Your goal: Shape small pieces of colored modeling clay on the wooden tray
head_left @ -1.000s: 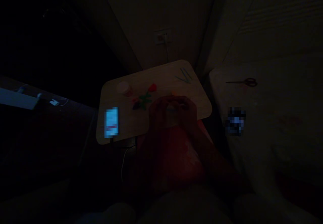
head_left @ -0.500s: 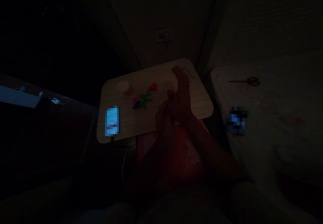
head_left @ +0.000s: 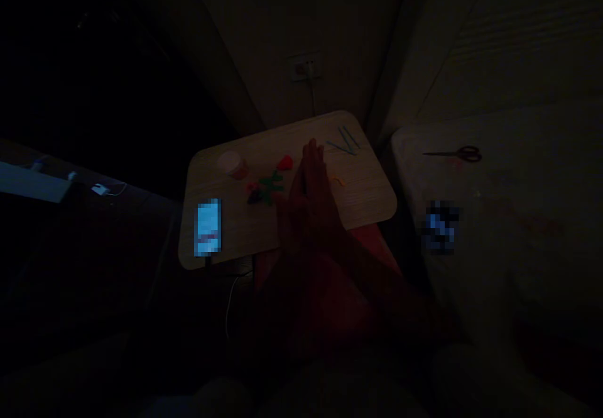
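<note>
Over the front part of a small wooden table [head_left: 226,229], my left hand [head_left: 288,214] and my right hand [head_left: 319,201] meet palm to palm with fingers stretched out. Anything between the palms is hidden, and the dim light blurs the outlines. Just left of my hands lies a green piece with branching arms [head_left: 272,187]. A red lump [head_left: 285,163] sits behind it, and small pink and dark pieces [head_left: 255,193] touch its left side. To the right of my fingers are a thin yellow-orange strip [head_left: 338,181] and several thin dark sticks [head_left: 343,141].
A round tub [head_left: 230,164] stands at the table's back left. A lit phone [head_left: 208,226] with a cable lies at the front left. On the pale surface at right are scissors [head_left: 459,154] and a blurred-out device [head_left: 441,226]. A wall socket [head_left: 305,68] is behind.
My right hand has drawn back and to the left, so its fingers now line up with my left hand. The yellow-orange strip and more of the sticks have come into view.
</note>
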Available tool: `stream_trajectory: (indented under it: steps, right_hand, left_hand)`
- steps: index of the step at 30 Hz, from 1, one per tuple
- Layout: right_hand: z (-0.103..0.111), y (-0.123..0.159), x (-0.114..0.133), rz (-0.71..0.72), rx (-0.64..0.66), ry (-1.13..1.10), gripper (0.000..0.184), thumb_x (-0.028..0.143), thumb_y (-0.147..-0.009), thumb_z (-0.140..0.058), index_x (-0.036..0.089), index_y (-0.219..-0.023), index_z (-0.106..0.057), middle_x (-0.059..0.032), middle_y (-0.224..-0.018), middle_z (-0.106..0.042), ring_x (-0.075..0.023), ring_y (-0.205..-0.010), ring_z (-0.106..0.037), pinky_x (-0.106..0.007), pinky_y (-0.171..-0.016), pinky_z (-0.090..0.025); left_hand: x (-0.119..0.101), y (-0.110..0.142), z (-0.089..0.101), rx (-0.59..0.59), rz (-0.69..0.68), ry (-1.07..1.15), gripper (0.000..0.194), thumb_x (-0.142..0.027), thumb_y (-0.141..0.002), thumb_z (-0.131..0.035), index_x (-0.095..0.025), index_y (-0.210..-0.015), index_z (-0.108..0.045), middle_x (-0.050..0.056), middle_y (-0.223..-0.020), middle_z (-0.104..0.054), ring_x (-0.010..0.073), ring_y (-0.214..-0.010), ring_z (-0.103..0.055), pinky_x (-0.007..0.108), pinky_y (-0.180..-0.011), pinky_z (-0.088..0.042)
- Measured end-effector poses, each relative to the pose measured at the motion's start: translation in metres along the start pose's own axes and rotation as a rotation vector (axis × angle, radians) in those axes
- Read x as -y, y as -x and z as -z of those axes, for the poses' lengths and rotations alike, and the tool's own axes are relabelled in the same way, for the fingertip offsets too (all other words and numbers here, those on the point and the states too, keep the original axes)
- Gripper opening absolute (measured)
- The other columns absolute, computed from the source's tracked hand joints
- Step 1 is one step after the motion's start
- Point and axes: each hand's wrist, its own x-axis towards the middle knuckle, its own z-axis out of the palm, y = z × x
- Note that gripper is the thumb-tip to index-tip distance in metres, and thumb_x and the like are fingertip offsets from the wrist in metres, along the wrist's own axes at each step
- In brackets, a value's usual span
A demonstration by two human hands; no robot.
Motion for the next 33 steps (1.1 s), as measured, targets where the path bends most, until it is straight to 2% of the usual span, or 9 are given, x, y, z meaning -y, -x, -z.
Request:
stream_trajectory:
  steps: [5, 9, 11, 13, 20, 26, 30, 32, 33]
  right_hand:
    - [0.000, 0.008, 0.033, -0.005, 0.115, -0.023, 0.100, 0.074, -0.103, -0.038, 0.031, -0.167, 0.026, -0.0030, -0.182, 0.010, -0.0353, -0.167, 0.009, -0.062, -0.136, -0.010]
    - [0.000, 0.012, 0.049, 0.004, 0.138, -0.064, 0.109, 0.077, -0.099, -0.044, 0.032, -0.165, 0.030, -0.0031, -0.181, 0.015, -0.0386, -0.165, 0.015, -0.067, -0.134, -0.006]
    - [0.000, 0.013, 0.046, 0.007, 0.127, -0.102, 0.104, 0.075, -0.102, -0.039, 0.032, -0.165, 0.031, -0.0028, -0.181, 0.017, -0.0361, -0.166, 0.012, -0.063, -0.136, -0.008]
    - [-0.001, 0.013, 0.035, -0.014, 0.095, -0.132, 0.092, 0.070, -0.106, -0.029, 0.032, -0.165, 0.031, -0.0010, -0.181, 0.014, -0.0313, -0.167, 0.009, -0.057, -0.137, -0.010]
    - [0.004, -0.007, -0.015, -0.095, -0.038, -0.216, 0.091, 0.073, -0.104, -0.032, 0.037, -0.169, 0.021, 0.0009, -0.183, 0.000, -0.0320, -0.168, 0.009, -0.062, -0.136, -0.002]
    - [0.001, 0.003, 0.014, -0.042, -0.011, -0.307, 0.087, 0.076, -0.104, -0.025, 0.036, -0.170, 0.015, 0.0027, -0.182, 0.006, -0.0297, -0.168, 0.009, -0.059, -0.137, -0.001]
    - [-0.007, 0.012, 0.027, -0.108, 0.046, -0.510, 0.111, 0.099, -0.084, -0.029, 0.036, -0.173, -0.008, 0.0070, -0.182, -0.003, -0.0275, -0.168, 0.009, -0.054, -0.138, 0.003]
    - [-0.011, 0.011, 0.018, -0.224, -0.009, -0.604, 0.100, 0.094, -0.087, -0.037, 0.036, -0.169, -0.031, 0.0042, -0.180, -0.017, -0.0283, -0.168, 0.001, -0.058, -0.137, -0.005]
    - [-0.012, 0.010, 0.011, -0.358, -0.127, -0.798, 0.089, 0.086, -0.082, -0.062, 0.037, -0.156, -0.054, 0.0033, -0.175, -0.033, -0.0290, -0.168, -0.009, -0.057, -0.136, -0.011]
  left_hand:
    - [-0.001, 0.011, -0.023, -0.217, -0.297, 0.108, 0.095, -0.094, -0.088, -0.019, -0.033, -0.153, -0.052, 0.006, -0.164, -0.048, 0.0317, -0.166, -0.021, 0.049, -0.125, -0.042]
    - [-0.001, 0.022, -0.022, -0.178, -0.203, -0.091, 0.090, -0.092, -0.087, -0.040, -0.037, -0.157, -0.047, 0.001, -0.169, -0.042, 0.0356, -0.167, -0.018, 0.050, -0.128, -0.037]
    - [0.002, 0.020, -0.019, -0.206, -0.255, -0.031, 0.092, -0.095, -0.087, -0.029, -0.038, -0.157, -0.047, 0.000, -0.169, -0.042, 0.0343, -0.167, -0.017, 0.051, -0.127, -0.040]
    - [0.005, 0.015, -0.016, -0.229, -0.249, 0.063, 0.091, -0.093, -0.090, -0.018, -0.039, -0.156, -0.048, -0.001, -0.169, -0.043, 0.0299, -0.168, -0.015, 0.051, -0.129, -0.038]
    - [0.009, 0.016, -0.006, 0.002, 0.014, 0.153, 0.091, -0.096, -0.082, -0.047, -0.036, -0.149, -0.059, -0.001, -0.168, -0.046, 0.0284, -0.168, -0.014, 0.041, -0.138, -0.022]
    - [0.000, 0.002, -0.001, -0.038, 0.012, 0.247, 0.080, -0.084, -0.092, -0.047, -0.037, -0.157, -0.048, -0.004, -0.174, -0.035, 0.0282, -0.169, -0.007, 0.043, -0.139, -0.020]
    - [0.005, -0.019, 0.019, -0.122, 0.052, 0.303, 0.073, -0.079, -0.097, -0.039, -0.036, -0.155, -0.050, -0.003, -0.172, -0.039, 0.0281, -0.168, -0.013, 0.046, -0.136, -0.028]
    - [0.009, -0.024, 0.030, -0.070, 0.155, 0.340, 0.075, -0.083, -0.093, -0.041, -0.034, -0.149, -0.056, 0.002, -0.166, -0.049, 0.0300, -0.166, -0.025, 0.050, -0.132, -0.036]
    - [0.011, -0.026, 0.033, -0.075, 0.168, 0.350, 0.077, -0.085, -0.092, -0.040, -0.032, -0.146, -0.059, 0.004, -0.161, -0.055, 0.0310, -0.163, -0.032, 0.051, -0.130, -0.040]
